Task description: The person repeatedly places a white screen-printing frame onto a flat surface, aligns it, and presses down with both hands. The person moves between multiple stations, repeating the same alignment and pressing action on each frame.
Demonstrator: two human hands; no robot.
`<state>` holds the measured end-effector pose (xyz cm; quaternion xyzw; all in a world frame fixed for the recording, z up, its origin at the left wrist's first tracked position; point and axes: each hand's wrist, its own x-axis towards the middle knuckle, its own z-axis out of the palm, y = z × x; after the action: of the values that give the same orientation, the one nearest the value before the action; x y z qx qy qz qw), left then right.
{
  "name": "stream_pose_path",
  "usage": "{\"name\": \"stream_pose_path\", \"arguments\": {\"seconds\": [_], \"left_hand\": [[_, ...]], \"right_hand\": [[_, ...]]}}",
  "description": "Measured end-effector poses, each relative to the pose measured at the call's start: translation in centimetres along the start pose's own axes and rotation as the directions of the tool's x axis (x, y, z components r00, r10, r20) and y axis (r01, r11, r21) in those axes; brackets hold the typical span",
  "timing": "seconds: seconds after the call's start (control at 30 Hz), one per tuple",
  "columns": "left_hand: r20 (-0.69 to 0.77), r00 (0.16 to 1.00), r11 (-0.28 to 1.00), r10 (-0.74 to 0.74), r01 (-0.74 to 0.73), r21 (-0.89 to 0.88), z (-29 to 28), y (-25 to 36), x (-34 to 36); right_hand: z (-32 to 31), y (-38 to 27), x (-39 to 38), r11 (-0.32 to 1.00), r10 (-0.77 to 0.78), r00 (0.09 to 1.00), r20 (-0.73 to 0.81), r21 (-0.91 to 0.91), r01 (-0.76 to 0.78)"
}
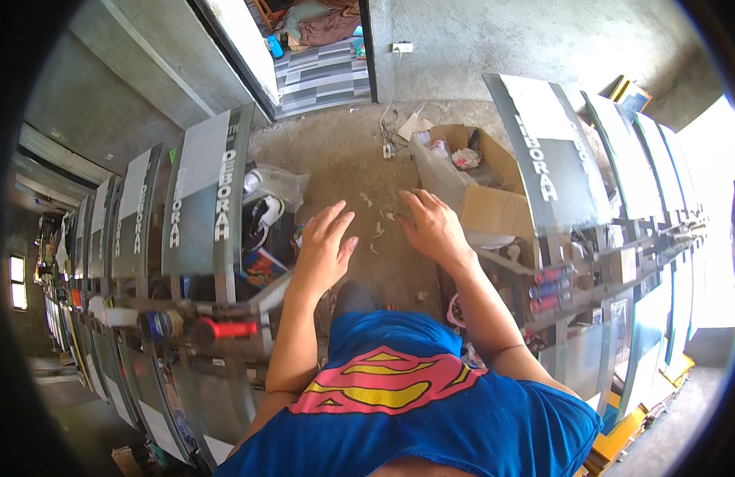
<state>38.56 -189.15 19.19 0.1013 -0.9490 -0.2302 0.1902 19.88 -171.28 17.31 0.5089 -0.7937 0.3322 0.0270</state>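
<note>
My left hand (pixel 326 245) is held out over the concrete floor (pixel 367 167), its fingers apart and nothing in them. It is nearest to a clear plastic bag (pixel 284 184) and a white and black item with a curved band (pixel 264 221), which lie beside the left rack. My right hand (pixel 433 226) is also open and empty, with fingers stretched forward. Close to it on the right stands an open cardboard box (pixel 495 203) with plastic and crumpled scraps inside. Neither hand touches anything that I can see.
Tilted lettered panels stand in rows on the left (pixel 204 191) and right (pixel 550 151). A shelf bar on the left carries a red tool-like object (pixel 224 328) and a blue roll (pixel 161 325). A power strip (pixel 388 149) lies ahead, before a doorway with a patterned floor (pixel 324 79).
</note>
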Motion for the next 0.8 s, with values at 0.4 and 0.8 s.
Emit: {"name": "stream_pose_path", "arguments": {"seconds": [0.4,0.8], "left_hand": [[0.042,0.971,0.967,0.237,-0.231,-0.107,2.2,-20.4,36.0],[0.233,0.747,0.782,0.622,-0.583,-0.22,14.1,-21.5,67.4]], "right_hand": [[2.9,14.9,28.7,0.957,0.226,0.956,-0.185,-0.143,-0.254],[-1.0,32.1,41.8,0.752,0.493,0.736,-0.464,-0.198,-0.629]]}}
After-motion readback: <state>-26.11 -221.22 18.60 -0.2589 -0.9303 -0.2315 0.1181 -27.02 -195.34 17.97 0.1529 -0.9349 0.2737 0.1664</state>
